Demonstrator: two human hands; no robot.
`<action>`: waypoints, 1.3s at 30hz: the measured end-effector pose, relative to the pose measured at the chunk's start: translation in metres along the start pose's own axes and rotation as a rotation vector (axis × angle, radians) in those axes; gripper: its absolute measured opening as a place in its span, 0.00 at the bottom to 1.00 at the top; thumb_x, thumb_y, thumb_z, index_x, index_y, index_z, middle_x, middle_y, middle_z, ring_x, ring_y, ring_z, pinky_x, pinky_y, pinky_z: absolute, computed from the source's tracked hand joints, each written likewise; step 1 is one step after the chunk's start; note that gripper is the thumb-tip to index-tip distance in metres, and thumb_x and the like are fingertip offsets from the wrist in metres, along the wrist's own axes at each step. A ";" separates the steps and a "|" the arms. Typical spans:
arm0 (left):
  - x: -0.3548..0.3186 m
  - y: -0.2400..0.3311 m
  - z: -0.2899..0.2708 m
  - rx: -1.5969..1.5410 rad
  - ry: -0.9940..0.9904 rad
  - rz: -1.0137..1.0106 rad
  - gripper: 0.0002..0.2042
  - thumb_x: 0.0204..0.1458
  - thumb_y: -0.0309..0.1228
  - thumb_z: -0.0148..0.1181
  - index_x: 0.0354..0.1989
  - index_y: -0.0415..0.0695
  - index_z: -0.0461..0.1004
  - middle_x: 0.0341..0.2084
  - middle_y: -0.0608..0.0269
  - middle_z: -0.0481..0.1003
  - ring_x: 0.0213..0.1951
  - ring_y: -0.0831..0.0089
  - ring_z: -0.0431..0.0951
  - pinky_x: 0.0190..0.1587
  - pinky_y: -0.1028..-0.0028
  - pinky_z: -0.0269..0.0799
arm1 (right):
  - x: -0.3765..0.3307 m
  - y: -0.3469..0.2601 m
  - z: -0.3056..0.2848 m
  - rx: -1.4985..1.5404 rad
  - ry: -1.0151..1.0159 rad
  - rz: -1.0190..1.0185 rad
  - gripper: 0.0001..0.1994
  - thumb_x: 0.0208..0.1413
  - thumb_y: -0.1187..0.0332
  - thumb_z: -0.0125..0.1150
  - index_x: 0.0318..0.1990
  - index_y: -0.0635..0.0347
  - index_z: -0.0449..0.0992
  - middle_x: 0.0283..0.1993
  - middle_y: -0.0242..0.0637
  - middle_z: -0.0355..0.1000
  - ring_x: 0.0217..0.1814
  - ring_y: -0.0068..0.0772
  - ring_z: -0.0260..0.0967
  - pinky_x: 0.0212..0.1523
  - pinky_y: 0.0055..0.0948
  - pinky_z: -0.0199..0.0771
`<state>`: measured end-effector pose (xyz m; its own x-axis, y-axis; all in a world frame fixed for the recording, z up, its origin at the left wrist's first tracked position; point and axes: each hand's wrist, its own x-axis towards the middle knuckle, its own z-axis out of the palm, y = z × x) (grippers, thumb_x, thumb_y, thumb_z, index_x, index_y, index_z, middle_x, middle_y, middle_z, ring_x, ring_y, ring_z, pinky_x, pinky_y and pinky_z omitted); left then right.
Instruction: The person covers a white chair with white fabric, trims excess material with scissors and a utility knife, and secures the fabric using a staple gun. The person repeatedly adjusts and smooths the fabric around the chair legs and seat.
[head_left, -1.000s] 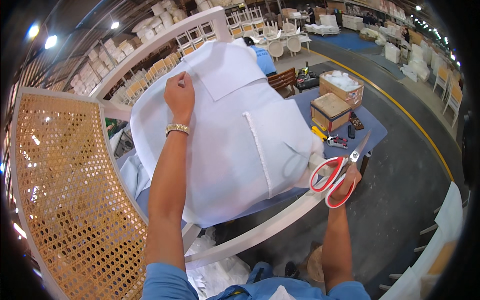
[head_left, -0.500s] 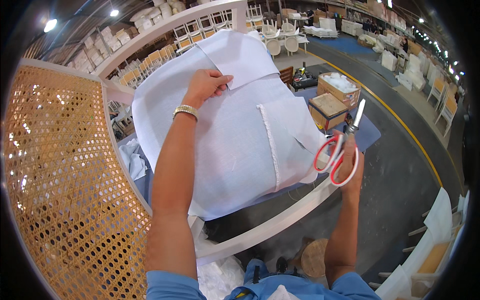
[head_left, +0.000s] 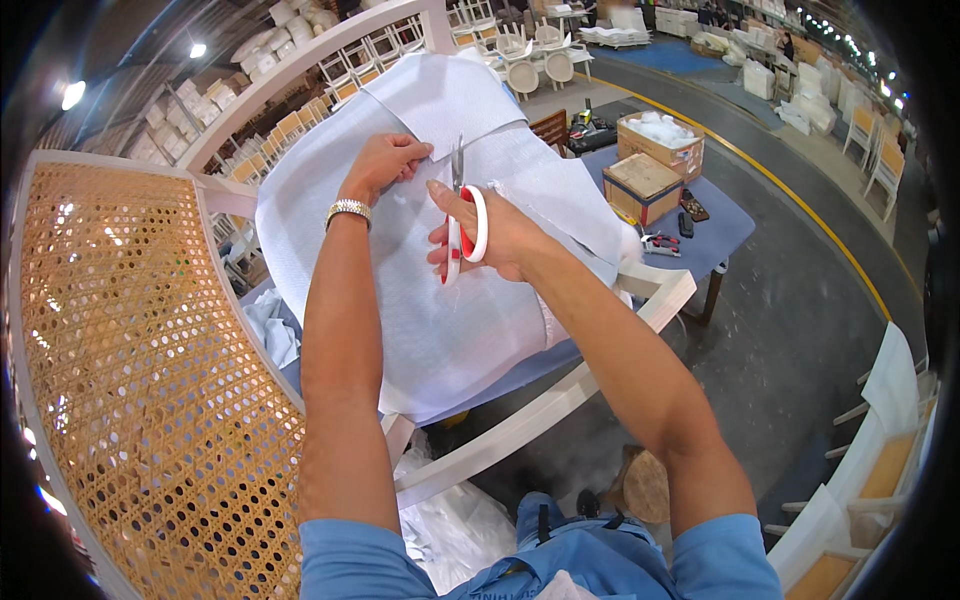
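Note:
Pale bluish-white fabric (head_left: 430,350) covers a chair seat tilted up in front of me. With thumb and fingers pinched, my left hand (head_left: 383,165) holds the edge of a folded fabric flap (head_left: 450,105) near the upper middle. Scissors (head_left: 478,225) with red and white handles are in my right hand (head_left: 505,235), close beside the left one. Their blades point up toward the flap's corner; I cannot tell whether they touch it. Another folded flap (head_left: 570,215) lies to the right of my right hand.
A cane panel in a white frame (head_left: 150,330) stands at the left. White chair rails (head_left: 520,440) curve in front of me. On the blue-covered table (head_left: 730,215) at right are cardboard boxes (head_left: 642,185) and pliers (head_left: 660,245). A round wooden stool (head_left: 645,485) stands below.
My right hand has swung the scissors from the right side in over the fabric, beside my left hand. The left hand keeps its pinch at the flap. The view has shifted slightly.

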<state>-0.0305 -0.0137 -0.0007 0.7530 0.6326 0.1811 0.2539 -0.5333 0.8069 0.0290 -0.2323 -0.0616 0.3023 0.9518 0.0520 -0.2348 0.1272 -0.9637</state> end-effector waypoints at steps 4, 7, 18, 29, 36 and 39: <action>0.000 0.002 0.001 -0.042 -0.014 0.009 0.11 0.53 0.36 0.68 0.25 0.44 0.77 0.18 0.74 0.71 0.20 0.86 0.66 0.22 0.83 0.58 | 0.012 0.012 0.005 0.102 -0.037 0.108 0.40 0.58 0.33 0.53 0.55 0.66 0.60 0.40 0.51 0.70 0.32 0.42 0.77 0.31 0.44 0.83; -0.003 0.000 -0.002 -0.025 -0.011 -0.039 0.10 0.53 0.36 0.68 0.25 0.45 0.77 0.19 0.75 0.70 0.20 0.86 0.66 0.23 0.83 0.59 | 0.025 0.013 0.013 0.076 -0.026 0.121 0.42 0.60 0.30 0.45 0.64 0.62 0.57 0.42 0.48 0.68 0.29 0.39 0.74 0.32 0.44 0.81; -0.002 0.000 0.001 -0.075 -0.020 -0.012 0.09 0.54 0.35 0.66 0.26 0.47 0.77 0.20 0.76 0.71 0.22 0.86 0.66 0.26 0.81 0.61 | 0.046 0.001 0.023 0.030 0.105 0.004 0.39 0.61 0.33 0.47 0.59 0.65 0.63 0.35 0.41 0.66 0.24 0.33 0.71 0.24 0.37 0.80; -0.001 -0.007 -0.006 -0.166 -0.028 0.030 0.07 0.56 0.34 0.64 0.29 0.46 0.78 0.22 0.76 0.72 0.23 0.86 0.66 0.28 0.83 0.61 | 0.044 -0.007 0.020 0.000 0.140 -0.058 0.35 0.59 0.33 0.51 0.46 0.64 0.69 0.30 0.41 0.69 0.20 0.32 0.70 0.19 0.34 0.76; -0.003 -0.006 -0.004 -0.166 -0.042 0.057 0.10 0.59 0.35 0.61 0.29 0.44 0.78 0.20 0.72 0.73 0.23 0.83 0.69 0.28 0.81 0.64 | 0.067 -0.009 0.012 -0.026 0.124 -0.125 0.38 0.57 0.29 0.48 0.46 0.64 0.70 0.34 0.42 0.68 0.21 0.29 0.69 0.22 0.33 0.77; -0.004 -0.006 -0.001 -0.189 -0.008 0.073 0.11 0.59 0.37 0.61 0.28 0.44 0.78 0.21 0.72 0.74 0.23 0.83 0.70 0.29 0.81 0.65 | 0.069 -0.005 0.014 -0.008 0.171 -0.239 0.39 0.58 0.29 0.47 0.43 0.65 0.72 0.33 0.41 0.68 0.22 0.29 0.69 0.22 0.34 0.78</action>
<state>-0.0352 -0.0125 -0.0054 0.7702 0.5913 0.2390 0.0810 -0.4624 0.8830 0.0375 -0.1636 -0.0498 0.4996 0.8343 0.2332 -0.1312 0.3390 -0.9316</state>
